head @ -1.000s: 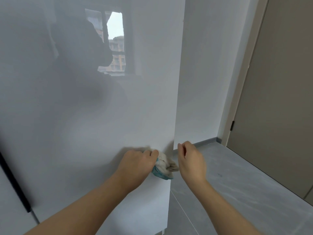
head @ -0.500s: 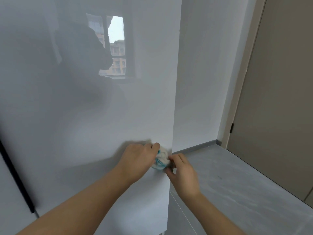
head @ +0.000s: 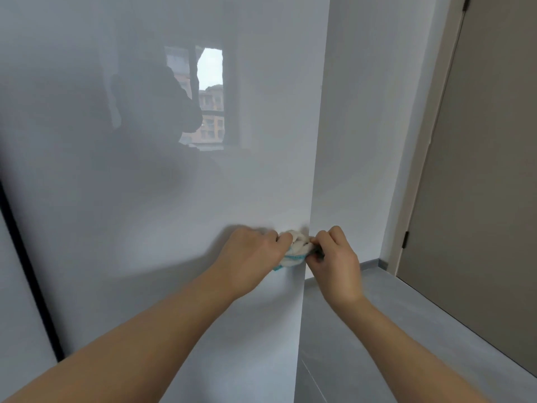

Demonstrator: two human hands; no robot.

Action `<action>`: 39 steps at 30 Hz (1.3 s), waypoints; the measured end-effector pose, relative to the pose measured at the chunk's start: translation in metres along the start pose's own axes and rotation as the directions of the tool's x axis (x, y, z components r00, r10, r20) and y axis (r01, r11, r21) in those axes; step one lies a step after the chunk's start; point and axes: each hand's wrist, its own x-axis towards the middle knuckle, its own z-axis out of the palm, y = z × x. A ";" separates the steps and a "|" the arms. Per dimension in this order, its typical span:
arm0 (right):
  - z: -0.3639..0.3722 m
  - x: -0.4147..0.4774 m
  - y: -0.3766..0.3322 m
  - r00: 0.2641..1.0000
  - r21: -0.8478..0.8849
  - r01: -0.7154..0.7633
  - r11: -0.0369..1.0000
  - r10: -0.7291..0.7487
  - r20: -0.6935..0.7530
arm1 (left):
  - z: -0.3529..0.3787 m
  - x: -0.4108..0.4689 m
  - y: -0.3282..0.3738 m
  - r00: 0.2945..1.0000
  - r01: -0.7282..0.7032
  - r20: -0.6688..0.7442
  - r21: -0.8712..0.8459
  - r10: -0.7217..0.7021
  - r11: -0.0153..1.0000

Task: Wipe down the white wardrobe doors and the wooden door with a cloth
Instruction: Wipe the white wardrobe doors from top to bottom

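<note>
Together, my left hand [head: 250, 254] and right hand [head: 334, 257] gripped the crumpled white cloth with a teal edge [head: 295, 251], fingers curled around it, pressed between them against the glossy white wardrobe door [head: 174, 199] at its right edge. Well beyond my right hand stood the taupe wooden door [head: 479, 170], above grey floor tiles [head: 377, 330].

Both hands hold a bunched white-and-teal cloth [head: 295, 251] against the white wardrobe door [head: 174, 199]'s right edge: left hand [head: 250, 257], right hand [head: 334, 257] pinching.
</note>
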 end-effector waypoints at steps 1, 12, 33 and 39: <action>-0.004 0.011 -0.003 0.999 -0.012 0.027 1.000 -0.027 -0.019 | -0.005 0.005 -0.006 1.000 -0.001 -0.025 0.022 0.002 1.000; -0.051 0.122 -0.057 0.965 0.005 0.202 0.979 -0.198 -0.173 | -0.069 0.050 -0.074 0.959 0.142 -0.260 0.096 -0.113 0.985; -0.043 0.175 -0.193 0.852 0.227 0.502 0.835 -0.432 -0.297 | -0.146 -0.003 -0.172 0.770 0.392 -0.589 0.130 -0.247 0.911; -0.011 0.087 -0.162 0.849 0.240 0.525 0.816 -0.521 -0.088 | -0.096 -0.070 -0.121 0.847 0.345 -0.419 -0.036 -0.327 0.938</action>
